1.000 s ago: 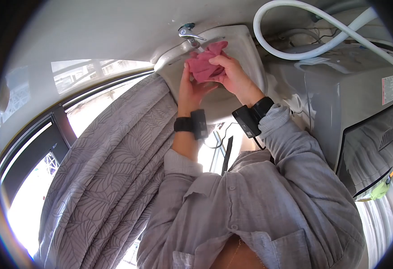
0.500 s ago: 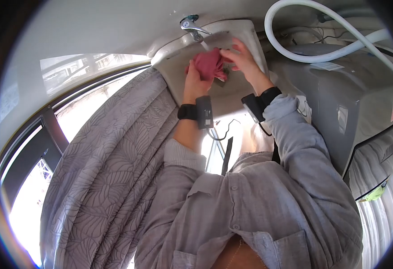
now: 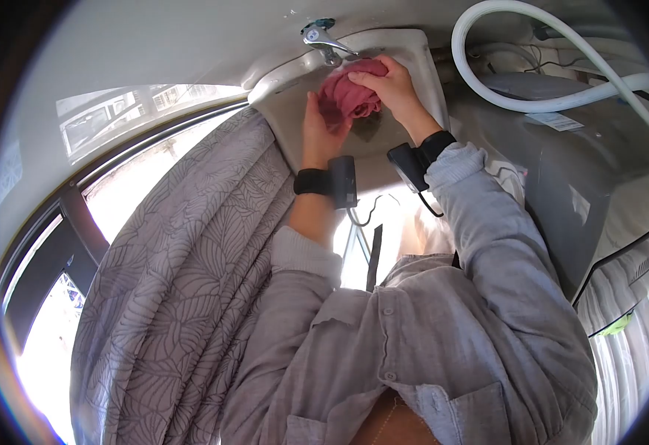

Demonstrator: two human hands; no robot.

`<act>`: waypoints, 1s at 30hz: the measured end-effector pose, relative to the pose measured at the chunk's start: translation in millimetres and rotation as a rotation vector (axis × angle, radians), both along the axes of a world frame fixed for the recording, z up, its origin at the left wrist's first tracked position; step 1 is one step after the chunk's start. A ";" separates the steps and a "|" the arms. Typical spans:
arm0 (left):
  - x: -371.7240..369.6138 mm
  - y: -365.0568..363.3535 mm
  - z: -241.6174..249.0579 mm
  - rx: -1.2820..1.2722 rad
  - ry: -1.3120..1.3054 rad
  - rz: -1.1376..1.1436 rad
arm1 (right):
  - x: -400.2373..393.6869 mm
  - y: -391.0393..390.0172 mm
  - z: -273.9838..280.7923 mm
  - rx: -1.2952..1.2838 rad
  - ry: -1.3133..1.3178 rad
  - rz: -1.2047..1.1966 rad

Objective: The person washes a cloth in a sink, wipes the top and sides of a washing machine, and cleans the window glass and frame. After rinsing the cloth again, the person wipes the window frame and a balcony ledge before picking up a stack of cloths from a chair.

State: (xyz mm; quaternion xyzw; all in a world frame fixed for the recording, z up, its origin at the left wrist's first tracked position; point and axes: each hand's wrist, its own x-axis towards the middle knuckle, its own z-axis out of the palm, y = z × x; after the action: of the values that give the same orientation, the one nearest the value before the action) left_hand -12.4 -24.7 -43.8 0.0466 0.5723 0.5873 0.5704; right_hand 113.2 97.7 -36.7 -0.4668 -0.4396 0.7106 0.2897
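Observation:
A crumpled, dark pink cloth [image 3: 350, 93] is bunched up over the sink [image 3: 429, 96], just below the chrome tap [image 3: 319, 38]. My right hand [image 3: 395, 87] grips its upper right part, thumb lying across the folds. From the lower left, my left hand [image 3: 323, 133] cups the cloth against its palm and thumb; its other fingers are mostly hidden behind the fabric. The basin's drain area shows dark beneath the cloth.
A patterned grey curtain [image 3: 183, 259] hangs along the window at left. On the right stands a grey washing machine [image 3: 569, 159], with a looped white hose [image 3: 461, 59] above it. Black straps with small devices [image 3: 345, 182] are on both wrists.
My right hand, whose fingers were spread beside the cloth, has closed on its upper right. The cloth has turned and shifted slightly right; my left hand's hold looks looser.

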 end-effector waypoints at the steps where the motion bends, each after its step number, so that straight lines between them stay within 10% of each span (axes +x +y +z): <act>1: 1.9 2.5 8.6 -0.060 -0.047 0.008 | 2.3 1.5 18.0 -0.056 0.039 0.005; 4: 22.4 42.0 93.0 -0.425 -0.543 0.265 | 4.5 -2.5 37.2 -0.268 0.162 -0.001; 8: 12.9 34.9 34.3 0.023 -0.603 0.208 | 8.4 -13.5 52.8 -0.743 0.526 -0.031; 14: 12.2 21.8 25.8 -0.101 -0.387 0.170 | 23.2 -5.8 32.1 -0.760 0.496 -0.092; 20: 27.9 16.8 45.6 -0.115 -0.472 0.372 | 9.0 -20.0 26.3 -0.409 -0.131 -0.029; 30: 23.1 8.3 59.7 0.000 -0.387 -0.008 | 8.6 5.6 15.6 -0.526 0.326 0.145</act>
State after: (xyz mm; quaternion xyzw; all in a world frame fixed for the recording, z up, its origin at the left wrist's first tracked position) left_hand 10.7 -16.5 15.9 -0.0650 0.4519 0.5829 0.6721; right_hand 121.8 103.3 -21.2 -0.3731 -0.2207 0.8841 0.1744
